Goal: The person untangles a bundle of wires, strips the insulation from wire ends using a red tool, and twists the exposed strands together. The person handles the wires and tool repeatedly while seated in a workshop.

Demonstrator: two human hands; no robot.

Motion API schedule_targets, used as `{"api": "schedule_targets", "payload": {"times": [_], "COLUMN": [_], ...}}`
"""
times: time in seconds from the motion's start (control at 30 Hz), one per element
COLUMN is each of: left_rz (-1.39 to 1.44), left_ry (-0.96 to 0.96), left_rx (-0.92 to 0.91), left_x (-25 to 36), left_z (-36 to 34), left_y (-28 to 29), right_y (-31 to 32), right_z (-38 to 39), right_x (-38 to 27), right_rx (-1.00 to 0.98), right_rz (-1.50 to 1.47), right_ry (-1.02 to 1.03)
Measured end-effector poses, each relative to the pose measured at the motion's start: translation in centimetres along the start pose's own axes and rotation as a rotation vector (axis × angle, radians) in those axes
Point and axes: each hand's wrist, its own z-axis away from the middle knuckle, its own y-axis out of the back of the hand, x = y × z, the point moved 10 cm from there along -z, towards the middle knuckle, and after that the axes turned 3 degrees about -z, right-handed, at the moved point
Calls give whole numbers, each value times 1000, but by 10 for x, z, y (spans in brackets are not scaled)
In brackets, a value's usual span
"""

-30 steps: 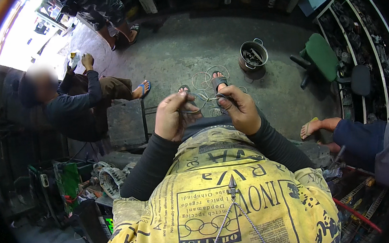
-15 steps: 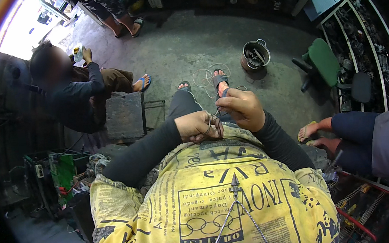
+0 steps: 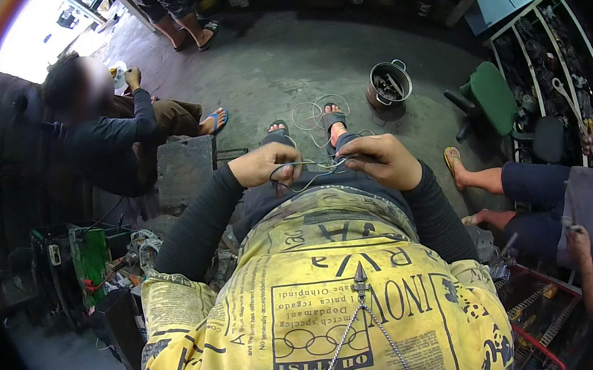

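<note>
Above my lap, my left hand (image 3: 268, 166) and my right hand (image 3: 377, 158) both grip a thin cord (image 3: 319, 165), pale and darker in places. Looped strands stretch across the short space between them, and my fingertips are closed on them. More pale cord (image 3: 308, 113) lies in loose loops on the floor by my sandalled feet (image 3: 337, 121).
At left a person (image 3: 108, 131) sits holding something, by a dark block (image 3: 188, 177); another stands behind. A pot of metal pieces (image 3: 387, 97), a green chair (image 3: 488, 98) and shelves of parts (image 3: 538, 44) are right. A person (image 3: 581, 209) at lower right holds wrenches. Machinery (image 3: 88, 263) is lower left.
My left hand has drawn back leftward from my right, stretching the cord between them; my right has shifted slightly right. The person at right now shows hands with a long wrench raised.
</note>
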Motion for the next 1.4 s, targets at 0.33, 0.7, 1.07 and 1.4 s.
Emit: {"api": "schedule_targets", "payload": {"times": [0.33,0.7,1.07,1.4], "left_rz": [394,207,-919,-1370], "left_ry": [-335,-206,-359,-530], "left_rx": [448,803,976,747], "left_x": [-14,-55,-22,-5], "left_z": [-26,-9,10,5], "left_y": [15,30,57,-3], "right_y": [-13,9,-6,21], "right_z": [1,17,23,41], "right_x": [-26,14,41,38], "right_rx": [83,438,367,169], "right_rz": [304,72,-1006,381], "right_ry": [212,-30,-174,-257]}}
